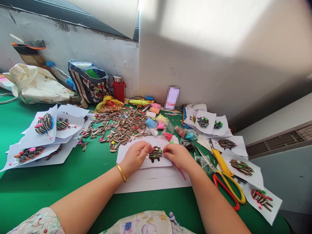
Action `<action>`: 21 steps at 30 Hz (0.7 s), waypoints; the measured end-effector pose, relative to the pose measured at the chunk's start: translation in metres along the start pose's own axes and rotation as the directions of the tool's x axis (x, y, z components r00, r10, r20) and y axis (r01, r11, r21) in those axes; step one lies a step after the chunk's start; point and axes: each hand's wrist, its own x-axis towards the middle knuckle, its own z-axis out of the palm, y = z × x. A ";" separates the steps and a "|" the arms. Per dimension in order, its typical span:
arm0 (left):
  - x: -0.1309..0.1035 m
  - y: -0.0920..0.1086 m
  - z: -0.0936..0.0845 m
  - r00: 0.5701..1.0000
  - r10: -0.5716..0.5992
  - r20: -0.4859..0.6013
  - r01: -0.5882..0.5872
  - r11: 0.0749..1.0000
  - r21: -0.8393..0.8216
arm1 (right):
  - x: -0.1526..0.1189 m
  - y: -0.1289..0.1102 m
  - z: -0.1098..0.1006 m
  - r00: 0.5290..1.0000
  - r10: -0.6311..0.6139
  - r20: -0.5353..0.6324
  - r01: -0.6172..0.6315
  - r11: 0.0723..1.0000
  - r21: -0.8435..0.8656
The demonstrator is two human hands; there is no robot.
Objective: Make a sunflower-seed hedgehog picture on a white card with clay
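Note:
A small figure of striped seeds with green and white dots and black feet lies on a white paper in front of me. My left hand, with a gold bangle at the wrist, touches the figure's left side, thumb and index finger pinched together. At its right edge is my right hand, fingers closed; whatever is between the fingertips is hidden. A thin pink strip sticks out below my right hand. More white sheets lie underneath.
Loose striped seeds are heaped behind my hands, beside colored clay packets. Scissors and a yellow cutter lie right. Papers with seed figures sit left and right. A red bottle stands at the back.

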 end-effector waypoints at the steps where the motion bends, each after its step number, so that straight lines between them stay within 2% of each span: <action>1: 0.000 0.000 0.000 1.000 -0.002 0.002 0.002 1.000 0.000 | 0.000 0.000 0.000 1.000 0.001 0.001 -0.001 1.000 -0.001; 13: 0.002 0.000 -0.003 1.000 -0.006 -0.024 0.007 0.999 0.040 | -0.002 0.001 -0.001 1.000 -0.002 0.011 0.002 0.998 0.063; 17: 0.004 -0.006 -0.005 0.996 -0.021 -0.088 0.023 1.000 0.015 | -0.002 0.003 -0.007 0.998 0.059 -0.001 -0.059 0.995 0.078; 21: 0.010 -0.014 -0.012 0.978 -0.047 -0.201 0.045 0.999 -0.015 | 0.000 0.007 -0.014 0.986 0.154 -0.057 -0.153 0.988 0.030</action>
